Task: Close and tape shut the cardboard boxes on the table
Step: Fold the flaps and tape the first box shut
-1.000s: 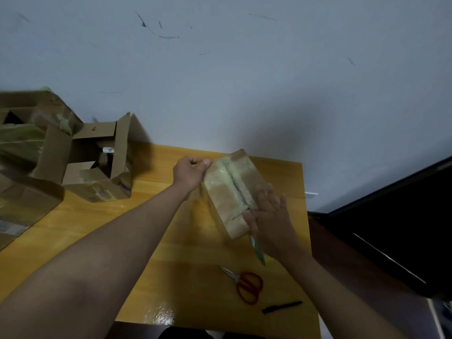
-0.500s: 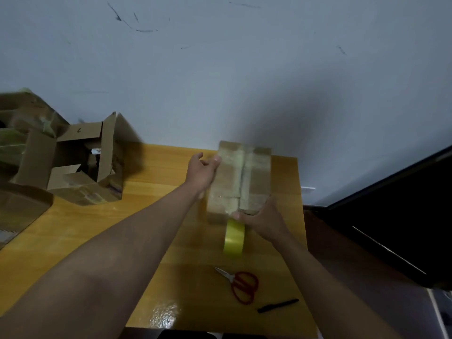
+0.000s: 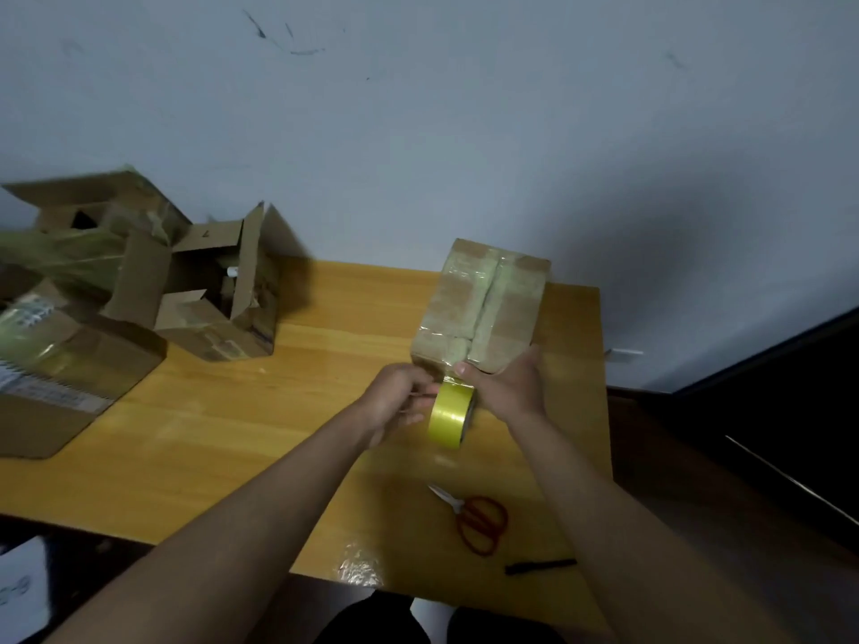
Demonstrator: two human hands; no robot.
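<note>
head view: taped box at far right of table, flaps down, tape along seam. my right hand at its near end, thumb pressing tape onto edge, fingers curled under. my left hand pinches yellow tape roll just near box. open box and more boxes far left. scissors, black pen near right.
</note>
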